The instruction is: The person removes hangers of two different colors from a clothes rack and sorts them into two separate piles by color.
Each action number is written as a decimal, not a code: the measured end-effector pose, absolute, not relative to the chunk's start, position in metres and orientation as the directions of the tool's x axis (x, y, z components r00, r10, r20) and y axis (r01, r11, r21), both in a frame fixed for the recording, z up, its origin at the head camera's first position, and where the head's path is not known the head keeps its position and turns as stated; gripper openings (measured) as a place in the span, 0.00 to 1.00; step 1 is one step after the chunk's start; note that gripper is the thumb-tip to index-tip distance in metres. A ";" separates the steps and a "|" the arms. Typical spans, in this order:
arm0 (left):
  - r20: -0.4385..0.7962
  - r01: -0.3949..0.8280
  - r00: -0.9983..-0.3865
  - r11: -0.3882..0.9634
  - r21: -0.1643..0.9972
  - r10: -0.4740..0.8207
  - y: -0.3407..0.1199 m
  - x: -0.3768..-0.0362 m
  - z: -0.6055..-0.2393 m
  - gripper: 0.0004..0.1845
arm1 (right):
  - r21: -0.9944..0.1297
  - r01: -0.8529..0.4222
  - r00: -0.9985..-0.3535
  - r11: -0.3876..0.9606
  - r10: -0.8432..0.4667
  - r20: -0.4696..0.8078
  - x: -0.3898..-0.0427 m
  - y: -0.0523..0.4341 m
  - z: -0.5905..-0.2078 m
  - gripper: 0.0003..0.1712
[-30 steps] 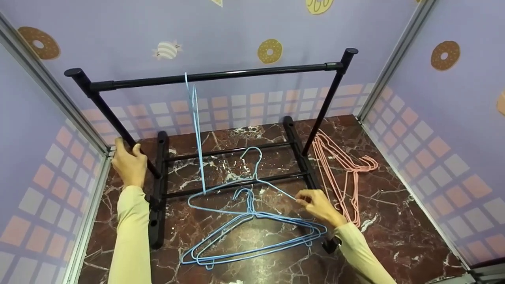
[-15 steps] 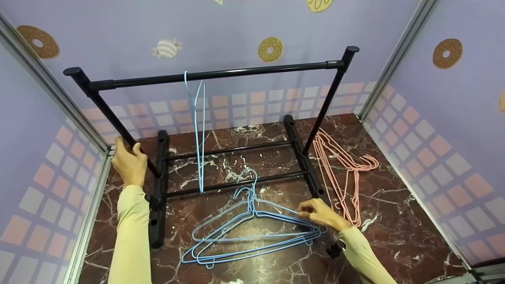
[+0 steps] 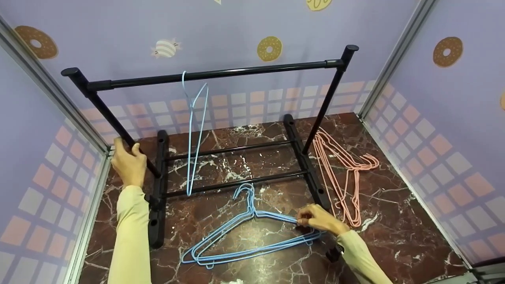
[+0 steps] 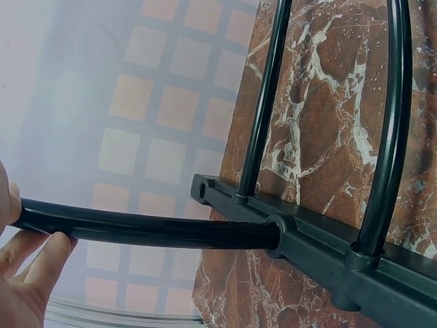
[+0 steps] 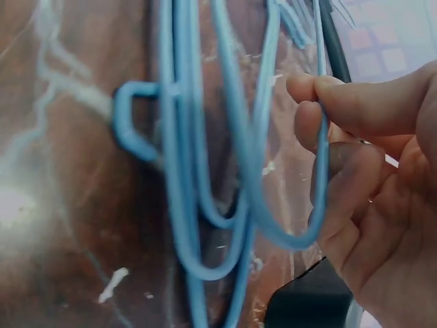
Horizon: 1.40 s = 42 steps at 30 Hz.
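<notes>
My left hand (image 3: 130, 163) grips the left post (image 3: 107, 115) of a black clothes rack (image 3: 236, 73), low on the post. In the left wrist view its fingers (image 4: 51, 266) wrap that post. My right hand (image 3: 319, 218) pinches one end of a light blue wire hanger (image 5: 321, 171) between thumb and fingers. That hanger overlaps a stack of blue hangers (image 3: 251, 207) lying on the floor in front of the rack. A single blue hanger (image 3: 190, 138) hangs from the top bar, left of its middle, seen nearly edge-on.
Several pink hangers (image 3: 357, 169) lie on the brown marbled floor (image 3: 394, 232) beside the rack's right foot (image 3: 305, 165). Purple patterned panels (image 3: 232, 35) enclose the space at the back and both sides. Two low crossbars (image 3: 236, 183) join the rack's feet.
My right hand has lowered the blue hanger toward me, from over the front crossbar down onto the stack. The hanging hanger has swung and turned. My left hand stays on the post.
</notes>
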<state>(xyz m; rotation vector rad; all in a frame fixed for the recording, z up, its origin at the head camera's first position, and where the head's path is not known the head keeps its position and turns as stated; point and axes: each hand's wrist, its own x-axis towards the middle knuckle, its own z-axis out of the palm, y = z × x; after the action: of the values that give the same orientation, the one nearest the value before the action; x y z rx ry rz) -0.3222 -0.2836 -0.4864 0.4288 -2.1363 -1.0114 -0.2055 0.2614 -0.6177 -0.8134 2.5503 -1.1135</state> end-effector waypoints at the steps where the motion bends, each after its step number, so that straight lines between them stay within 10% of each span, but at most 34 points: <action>1: 0.473 0.011 -0.682 0.638 0.770 -0.558 -0.284 -0.323 -0.487 0.17 | -0.720 -0.398 -0.821 0.568 -0.571 0.004 -0.205 0.261 -0.619 0.03; 27: 0.468 0.013 -0.684 0.633 0.774 -0.559 -0.281 -0.325 -0.480 0.18 | -0.510 -0.549 -0.835 0.662 -0.411 0.365 -0.197 0.250 -0.632 0.09; 42: 0.446 -0.001 -0.697 0.623 0.782 -0.562 -0.285 -0.322 -0.487 0.18 | -0.508 -0.684 -0.719 0.524 -0.364 0.592 -0.243 0.156 -0.544 0.11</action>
<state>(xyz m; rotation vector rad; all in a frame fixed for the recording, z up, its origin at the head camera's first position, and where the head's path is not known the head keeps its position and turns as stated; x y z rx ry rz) -0.3219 -0.2846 -0.4870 0.4390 -2.1490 -1.0348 -0.2430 0.1556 -0.5440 -1.1298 3.0919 -1.3770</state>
